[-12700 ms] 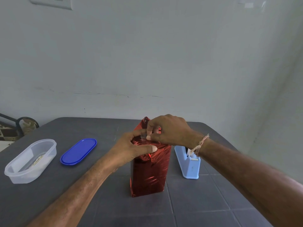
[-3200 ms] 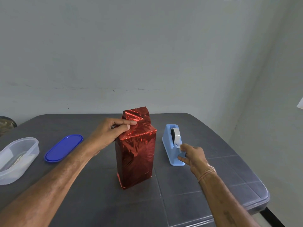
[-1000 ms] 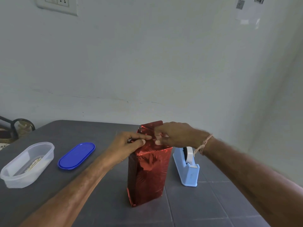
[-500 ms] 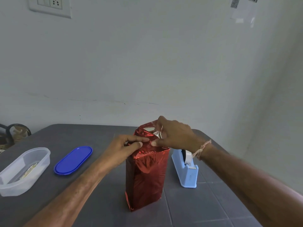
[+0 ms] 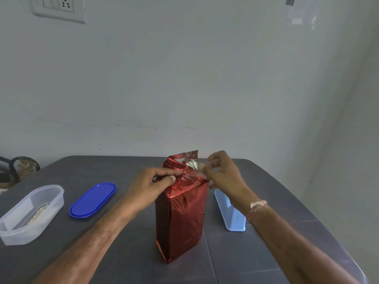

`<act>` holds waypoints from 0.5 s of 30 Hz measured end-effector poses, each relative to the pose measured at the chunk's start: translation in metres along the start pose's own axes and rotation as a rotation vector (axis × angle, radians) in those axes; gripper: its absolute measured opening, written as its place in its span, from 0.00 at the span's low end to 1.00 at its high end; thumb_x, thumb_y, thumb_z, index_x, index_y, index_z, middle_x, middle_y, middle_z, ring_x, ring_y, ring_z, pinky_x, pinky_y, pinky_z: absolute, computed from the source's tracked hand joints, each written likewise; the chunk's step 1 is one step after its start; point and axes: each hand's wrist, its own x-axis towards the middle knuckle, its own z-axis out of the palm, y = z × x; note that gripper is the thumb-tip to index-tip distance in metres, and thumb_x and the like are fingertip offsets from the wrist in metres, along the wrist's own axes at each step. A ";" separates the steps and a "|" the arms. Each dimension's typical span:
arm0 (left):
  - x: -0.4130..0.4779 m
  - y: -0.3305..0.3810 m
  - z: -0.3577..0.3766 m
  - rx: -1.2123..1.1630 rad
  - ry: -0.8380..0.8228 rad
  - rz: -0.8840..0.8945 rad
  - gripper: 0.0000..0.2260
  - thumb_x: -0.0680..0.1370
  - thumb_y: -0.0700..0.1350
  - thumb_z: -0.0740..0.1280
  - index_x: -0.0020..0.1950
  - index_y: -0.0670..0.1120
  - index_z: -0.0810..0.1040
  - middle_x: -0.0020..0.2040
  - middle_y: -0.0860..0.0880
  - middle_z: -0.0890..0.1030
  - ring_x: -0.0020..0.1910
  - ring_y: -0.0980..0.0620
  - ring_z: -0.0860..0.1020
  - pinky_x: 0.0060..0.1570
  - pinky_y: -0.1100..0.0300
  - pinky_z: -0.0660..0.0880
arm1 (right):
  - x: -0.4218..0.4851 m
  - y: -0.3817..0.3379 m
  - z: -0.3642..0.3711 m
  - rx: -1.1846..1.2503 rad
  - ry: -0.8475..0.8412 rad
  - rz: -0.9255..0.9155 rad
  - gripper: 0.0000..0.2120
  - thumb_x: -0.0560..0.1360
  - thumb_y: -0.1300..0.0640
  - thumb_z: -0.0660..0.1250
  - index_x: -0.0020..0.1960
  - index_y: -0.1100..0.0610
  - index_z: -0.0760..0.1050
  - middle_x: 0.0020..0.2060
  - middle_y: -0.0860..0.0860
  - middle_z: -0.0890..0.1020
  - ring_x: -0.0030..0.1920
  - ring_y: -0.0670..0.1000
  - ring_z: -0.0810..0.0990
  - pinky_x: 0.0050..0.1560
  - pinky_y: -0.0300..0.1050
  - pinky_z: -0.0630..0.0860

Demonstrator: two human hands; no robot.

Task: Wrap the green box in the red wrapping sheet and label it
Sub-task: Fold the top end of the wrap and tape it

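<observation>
my left grip [image 5: 151, 182] pinches the folded red wrapping sheet [image 5: 184, 201] atop the box [image 5: 180, 228], upright mid-desk [image 5: 246, 255] between a blue lid [image 5: 93, 199] and a tape dispenser [image 5: 231, 214]. right grip [image 5: 222, 175], blurred beside the raised flap, fingers half curled; cannot tell what it holds.
</observation>
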 end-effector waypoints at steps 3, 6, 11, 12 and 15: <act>-0.002 0.002 0.002 0.041 0.045 -0.006 0.09 0.80 0.45 0.71 0.55 0.59 0.87 0.49 0.58 0.87 0.48 0.58 0.85 0.49 0.64 0.80 | -0.014 0.032 -0.020 -0.010 0.282 0.086 0.08 0.77 0.49 0.72 0.53 0.51 0.77 0.48 0.47 0.83 0.45 0.51 0.84 0.37 0.42 0.78; -0.005 0.005 0.006 0.084 0.098 -0.006 0.09 0.79 0.46 0.72 0.55 0.59 0.87 0.49 0.57 0.87 0.45 0.61 0.84 0.39 0.70 0.78 | -0.023 0.082 -0.041 -0.216 0.437 0.262 0.10 0.76 0.45 0.70 0.53 0.49 0.80 0.54 0.48 0.81 0.50 0.50 0.82 0.49 0.49 0.80; -0.007 0.005 0.009 0.054 0.117 -0.006 0.09 0.80 0.44 0.72 0.56 0.56 0.87 0.52 0.53 0.86 0.45 0.61 0.85 0.35 0.70 0.77 | -0.022 0.118 -0.051 -0.229 0.291 0.496 0.17 0.78 0.48 0.69 0.47 0.63 0.82 0.49 0.61 0.82 0.42 0.53 0.80 0.46 0.53 0.84; -0.008 0.005 0.009 0.059 0.120 -0.003 0.09 0.80 0.45 0.72 0.56 0.56 0.87 0.52 0.53 0.86 0.45 0.61 0.85 0.35 0.70 0.77 | -0.020 0.118 -0.052 -0.204 0.261 0.518 0.17 0.79 0.49 0.69 0.47 0.65 0.81 0.48 0.60 0.81 0.41 0.52 0.79 0.44 0.51 0.84; -0.008 0.004 0.009 0.073 0.125 0.002 0.09 0.80 0.45 0.72 0.55 0.58 0.87 0.51 0.55 0.87 0.45 0.60 0.85 0.38 0.68 0.78 | -0.013 0.120 -0.055 -0.153 0.239 0.560 0.12 0.78 0.52 0.71 0.46 0.61 0.79 0.52 0.58 0.81 0.43 0.53 0.81 0.43 0.49 0.85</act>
